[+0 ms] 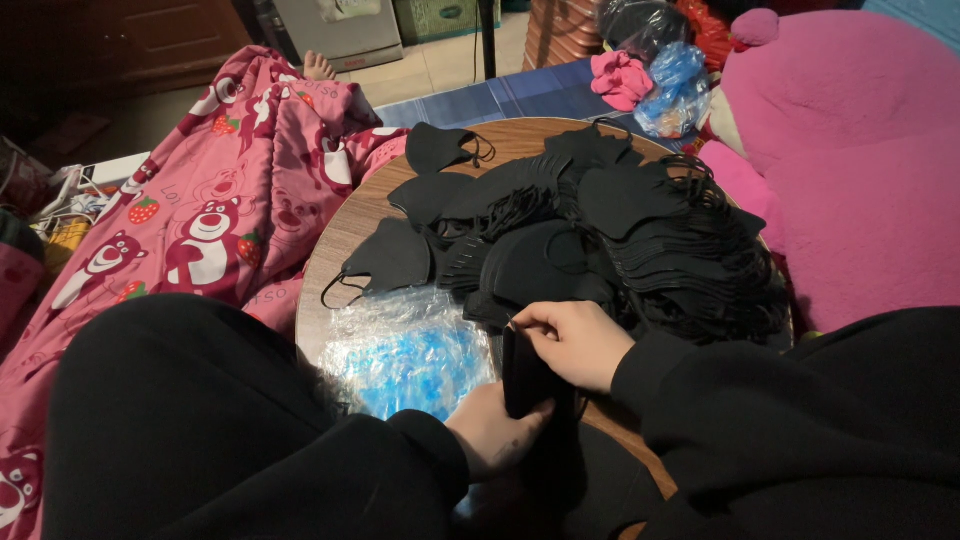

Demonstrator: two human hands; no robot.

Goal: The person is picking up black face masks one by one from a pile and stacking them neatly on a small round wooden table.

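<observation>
My left hand [497, 432] and my right hand [575, 340] both grip a small stack of folded black face masks [525, 378] at the near edge of a round wooden table [345, 235]. The left hand holds the stack from below, the right hand presses on its top. Beyond the hands lies a big heap of black masks [620, 225] with ear loops, spread across most of the table. A single black mask [390, 258] lies apart at the left. A pile of clear and blue plastic bags [410, 350] lies left of my hands.
A pink blanket with bear and strawberry print [200, 230] covers another person, whose bare foot [318, 66] shows at the top. A large pink plush [850, 150] stands at the right. A blue plastic bag [675, 85] and pink cloth [620, 78] lie behind the table.
</observation>
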